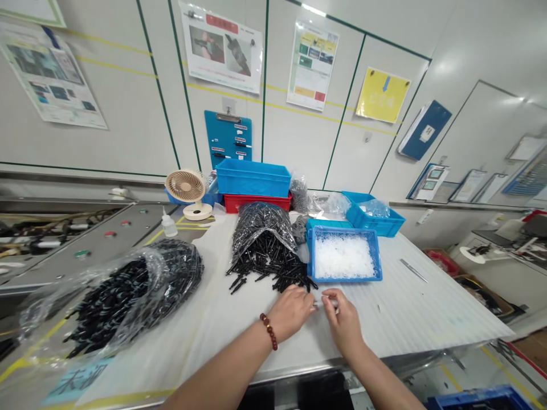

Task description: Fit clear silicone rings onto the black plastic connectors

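Observation:
My left hand (pixel 292 310), with a beaded bracelet on its wrist, is closed in a pinch over the table's front part. Close to its right, my right hand (pixel 343 320) is also closed, thumb and fingers pressed together. A small pale piece shows between the two hands, too small to name. Just beyond my left hand lies a heap of black slender plastic parts (pixel 269 256), spilling from a clear bag (pixel 260 219). A blue bin (pixel 379 267) full of small white translucent pieces (pixel 343 256) stands beyond my right hand, tilted toward me.
Another clear bag of black parts (pixel 128 296) lies at left. Tweezers (pixel 413 270) rest on the white-covered table (pixel 427 307) at right. A fan (pixel 188 191), a squeeze bottle (pixel 169 224), a blue bin (pixel 253 177) on a red bin (pixel 256 203) and another blue bin (pixel 391 225) stand behind.

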A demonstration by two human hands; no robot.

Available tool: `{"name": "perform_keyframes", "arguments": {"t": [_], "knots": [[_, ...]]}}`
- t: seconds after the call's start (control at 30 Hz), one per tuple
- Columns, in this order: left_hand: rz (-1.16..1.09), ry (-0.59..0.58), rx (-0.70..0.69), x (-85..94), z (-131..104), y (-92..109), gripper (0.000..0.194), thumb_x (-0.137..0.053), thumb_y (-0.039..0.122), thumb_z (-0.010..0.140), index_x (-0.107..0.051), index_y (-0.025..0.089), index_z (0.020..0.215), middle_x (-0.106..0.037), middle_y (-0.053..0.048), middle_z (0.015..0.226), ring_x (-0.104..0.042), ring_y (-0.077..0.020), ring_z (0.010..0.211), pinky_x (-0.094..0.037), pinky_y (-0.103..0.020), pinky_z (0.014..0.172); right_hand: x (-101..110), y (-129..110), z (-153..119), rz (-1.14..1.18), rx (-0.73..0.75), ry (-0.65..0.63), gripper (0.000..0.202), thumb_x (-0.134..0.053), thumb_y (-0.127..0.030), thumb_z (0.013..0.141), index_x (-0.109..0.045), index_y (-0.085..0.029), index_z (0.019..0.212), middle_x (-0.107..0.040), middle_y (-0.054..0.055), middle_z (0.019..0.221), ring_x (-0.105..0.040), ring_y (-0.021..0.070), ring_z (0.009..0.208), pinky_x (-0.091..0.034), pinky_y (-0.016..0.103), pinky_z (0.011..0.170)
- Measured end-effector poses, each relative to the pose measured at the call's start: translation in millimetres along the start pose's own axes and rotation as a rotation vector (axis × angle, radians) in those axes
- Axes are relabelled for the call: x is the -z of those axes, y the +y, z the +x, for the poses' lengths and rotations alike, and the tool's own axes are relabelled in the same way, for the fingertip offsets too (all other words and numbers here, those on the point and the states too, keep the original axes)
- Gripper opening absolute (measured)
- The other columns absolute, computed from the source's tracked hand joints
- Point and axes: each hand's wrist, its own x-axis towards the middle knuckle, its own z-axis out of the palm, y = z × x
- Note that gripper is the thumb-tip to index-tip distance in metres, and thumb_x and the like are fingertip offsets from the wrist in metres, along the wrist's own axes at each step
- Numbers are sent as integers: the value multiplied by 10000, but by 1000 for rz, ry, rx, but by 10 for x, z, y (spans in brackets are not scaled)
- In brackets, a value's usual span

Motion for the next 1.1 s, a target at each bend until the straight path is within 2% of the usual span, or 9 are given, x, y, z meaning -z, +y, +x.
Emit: {"name": "perform_keyframes", "arguments": {"t": [0.13,0.23,0.33,0.37,0.43,0.57,0.67,0.83,1.1], "knots": [[-34,-6,3,21,-12,-8,215,-409,239,913,-525,146,757,-584,-47,685,-552,-207,710,-423,-356,698,-124,15,-43,-123,68,-10,333,-377,-402,861,-606,-193,981,-662,77,759,-612,208,659,-429,290,589],[-98,47,30,99,-13,-22,125,-463,249,887,-549,158,898,-610,-52,794,-551,-215,803,-431,-391,775,-111,24,-48,-24,19,-46,336,-362,-418,874,-604,-198,949,-632,39,647,-599,189,606,-419,271,571],[-145,189,63,171,-11,-52,423,-549,324,835,-437,168,1213,-563,-108,1115,-476,-269,1065,-363,-485,939,30,65,5,166,-95,-39,339,-357,-452,875,-576,-204,800,-569,-6,538,-552,152,513,-411,250,544],[-149,237,83,183,-11,-66,499,-549,335,832,-384,174,1274,-514,-120,1202,-429,-284,1134,-333,-506,974,108,94,40,208,-136,5,346,-369,-472,866,-561,-204,761,-562,-10,532,-542,147,508,-412,249,546],[-163,292,126,191,-8,-91,497,-504,304,856,-344,197,1315,-465,-117,1269,-387,-283,1185,-332,-503,992,303,178,131,260,-209,147,360,-398,-516,838,-551,-202,749,-568,-7,546,-542,152,535,-421,256,568],[-218,287,182,161,4,-111,435,-444,203,870,-375,210,1300,-501,-99,1228,-436,-250,1144,-398,-462,961,700,422,330,283,-312,434,400,-436,-573,788,-557,-192,803,-583,1,583,-539,161,583,-431,269,590],[-219,282,203,127,12,-121,435,-445,182,862,-383,212,1291,-516,-94,1207,-454,-249,1126,-416,-462,950,884,585,419,202,-350,526,434,-437,-599,767,-561,-185,790,-589,11,591,-533,165,596,-433,282,604],[-200,303,217,87,9,-159,422,-446,188,860,-391,203,1279,-523,-93,1201,-462,-252,1121,-427,-458,947,988,664,436,133,-361,547,466,-414,-633,754,-555,-189,754,-591,16,595,-534,171,601,-430,297,613],[-192,259,228,69,8,-179,410,-451,186,857,-405,198,1264,-528,-89,1196,-466,-244,1115,-434,-449,949,992,643,431,42,-366,482,536,-387,-700,728,-564,-193,743,-606,24,585,-551,181,576,-408,289,578]]}}
